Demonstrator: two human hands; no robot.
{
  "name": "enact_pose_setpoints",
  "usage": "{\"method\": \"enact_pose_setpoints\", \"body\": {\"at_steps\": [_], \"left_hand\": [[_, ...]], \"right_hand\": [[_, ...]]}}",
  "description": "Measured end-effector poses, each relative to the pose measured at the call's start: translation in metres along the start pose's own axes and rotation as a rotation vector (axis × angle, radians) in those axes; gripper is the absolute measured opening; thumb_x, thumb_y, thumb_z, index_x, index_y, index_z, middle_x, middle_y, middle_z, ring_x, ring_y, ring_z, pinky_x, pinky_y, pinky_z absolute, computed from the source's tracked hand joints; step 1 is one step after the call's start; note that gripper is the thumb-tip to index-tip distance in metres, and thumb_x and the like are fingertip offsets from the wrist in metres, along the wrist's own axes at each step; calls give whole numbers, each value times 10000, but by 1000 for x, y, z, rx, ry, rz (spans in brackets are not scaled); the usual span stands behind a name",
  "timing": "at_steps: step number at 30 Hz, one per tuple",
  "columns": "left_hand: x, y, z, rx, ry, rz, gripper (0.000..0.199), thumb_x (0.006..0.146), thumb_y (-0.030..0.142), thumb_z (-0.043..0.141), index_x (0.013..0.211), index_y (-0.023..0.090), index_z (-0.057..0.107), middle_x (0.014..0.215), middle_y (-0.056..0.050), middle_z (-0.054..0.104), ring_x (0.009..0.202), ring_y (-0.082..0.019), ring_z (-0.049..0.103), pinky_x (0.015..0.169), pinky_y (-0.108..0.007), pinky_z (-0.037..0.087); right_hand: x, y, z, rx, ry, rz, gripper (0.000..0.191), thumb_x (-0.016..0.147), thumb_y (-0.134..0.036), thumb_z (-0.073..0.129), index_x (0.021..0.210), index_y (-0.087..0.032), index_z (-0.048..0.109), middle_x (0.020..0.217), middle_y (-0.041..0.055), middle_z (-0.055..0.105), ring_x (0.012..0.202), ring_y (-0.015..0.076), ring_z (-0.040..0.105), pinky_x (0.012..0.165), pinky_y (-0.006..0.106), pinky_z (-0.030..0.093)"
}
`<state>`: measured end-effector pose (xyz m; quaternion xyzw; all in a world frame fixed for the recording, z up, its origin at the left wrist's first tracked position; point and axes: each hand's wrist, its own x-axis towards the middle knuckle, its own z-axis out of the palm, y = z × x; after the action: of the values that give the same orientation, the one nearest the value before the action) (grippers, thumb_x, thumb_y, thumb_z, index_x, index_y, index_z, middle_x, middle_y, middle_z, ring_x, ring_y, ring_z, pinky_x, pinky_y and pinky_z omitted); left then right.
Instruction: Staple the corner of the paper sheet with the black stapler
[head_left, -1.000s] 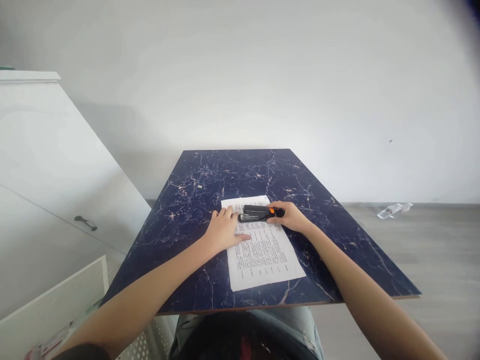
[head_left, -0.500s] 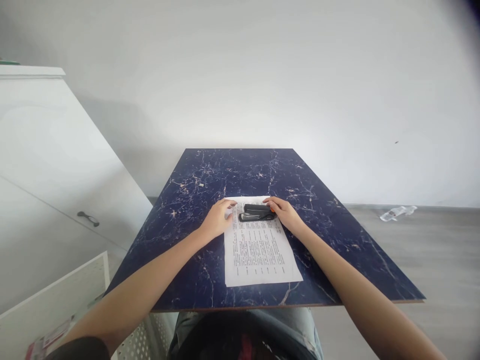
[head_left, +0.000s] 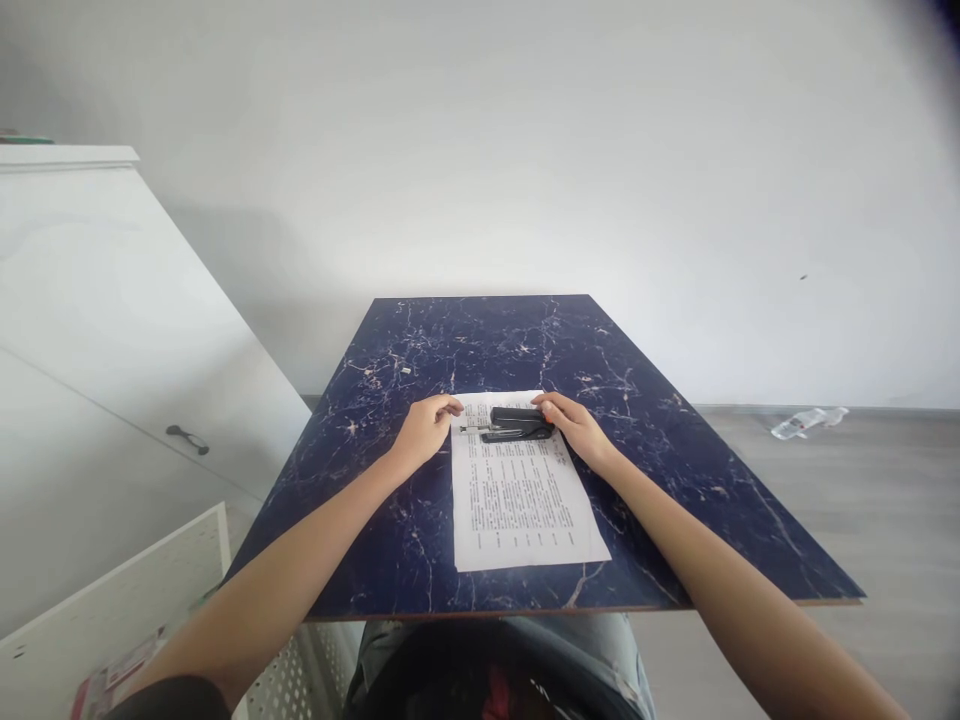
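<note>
A black stapler (head_left: 517, 424) lies on its side on printed white sheets (head_left: 517, 500), which rest on the dark blue marbled table (head_left: 480, 345). A thin metal part sticks out from the stapler's left end over the paper. My right hand (head_left: 574, 422) is closed round the stapler's right end, where a bit of orange shows by the thumb. At the upper left edge of the paper is my left hand (head_left: 429, 425), its fingers drawn together; whether they pinch anything is too small to tell.
White cabinet (head_left: 135, 330) with a dark handle stands on the left. Below it sits a white perforated container (head_left: 285, 690) by my left forearm. A clear plastic item (head_left: 808, 423) lies on the floor at the right, near the wall. A small pale scrap (head_left: 406, 370) is on the table.
The thin metal part now extends from the stapler's left end. My left hand has moved slightly left, away from the stapler, and its fingers have come together. The view has shifted slightly.
</note>
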<state>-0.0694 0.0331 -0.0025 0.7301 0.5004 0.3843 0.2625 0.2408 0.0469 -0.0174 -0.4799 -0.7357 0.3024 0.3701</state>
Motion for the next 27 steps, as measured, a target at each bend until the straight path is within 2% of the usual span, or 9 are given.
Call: {"method": "enact_pose_setpoints", "body": {"at_steps": [3,6,11,15,17,18,22,24,27], "left_hand": [[-4,6,1,89,-99,59,226,865,176,584,1020,198,747,1008,-69,748,830,-191,683,830,-349,553],[-5,7,3,172,-169,156,277,859,299,701,1119,217,751,1048,-84,730,860,-206,669,813,-361,537],[0,3,-4,353,-247,371,210,897,242,691,1082,282,782,1092,-51,725,999,-225,630,918,-414,455],[0,5,-14,334,-255,372,114,879,264,715,957,264,800,1021,-43,741,964,-227,631,936,-430,433],[-1,7,-13,175,-181,314,150,863,302,732,997,266,791,1064,-53,739,1007,-237,634,970,-431,443],[-1,9,-11,61,-103,254,190,864,327,728,1036,264,781,1110,-63,731,1051,-243,631,990,-429,448],[-1,9,9,-592,239,-183,243,918,385,632,1016,191,740,1146,-106,713,1113,-248,644,1021,-423,483],[-1,9,22,-922,280,-372,215,913,346,633,961,154,716,1100,-119,718,1079,-235,672,1045,-420,487],[-2,11,33,-1266,187,-515,206,933,309,626,958,116,691,1115,-161,711,1104,-241,681,1093,-414,478]], "right_hand": [[-1,-4,0,-112,-71,-74,424,881,-501,655,1224,-253,635,1171,62,685,1006,246,610,904,376,462],[-1,-5,3,-216,-120,-142,421,829,-445,730,1192,-251,644,1125,66,687,995,254,594,899,401,453],[0,-4,7,-266,-120,-112,273,842,-414,700,1028,-218,659,933,65,672,918,257,573,807,393,453],[0,-3,7,-279,-116,-114,263,829,-412,706,1001,-218,661,895,61,657,894,251,575,790,387,456],[-1,-3,6,-273,-105,-99,274,825,-419,707,1006,-218,671,887,56,653,869,242,588,771,376,466],[-2,-4,6,-265,-92,-90,278,826,-424,705,1011,-218,678,886,52,654,850,236,597,759,370,471],[-7,-12,3,-198,29,-95,267,875,-433,662,1021,-210,681,895,46,689,795,219,641,738,360,506],[-9,-19,4,-180,129,-152,271,911,-422,636,1075,-209,666,938,56,713,823,231,667,751,375,535],[-12,-29,7,-250,253,-377,271,939,-327,631,1189,-222,643,1104,94,719,988,270,680,863,448,569]]}}
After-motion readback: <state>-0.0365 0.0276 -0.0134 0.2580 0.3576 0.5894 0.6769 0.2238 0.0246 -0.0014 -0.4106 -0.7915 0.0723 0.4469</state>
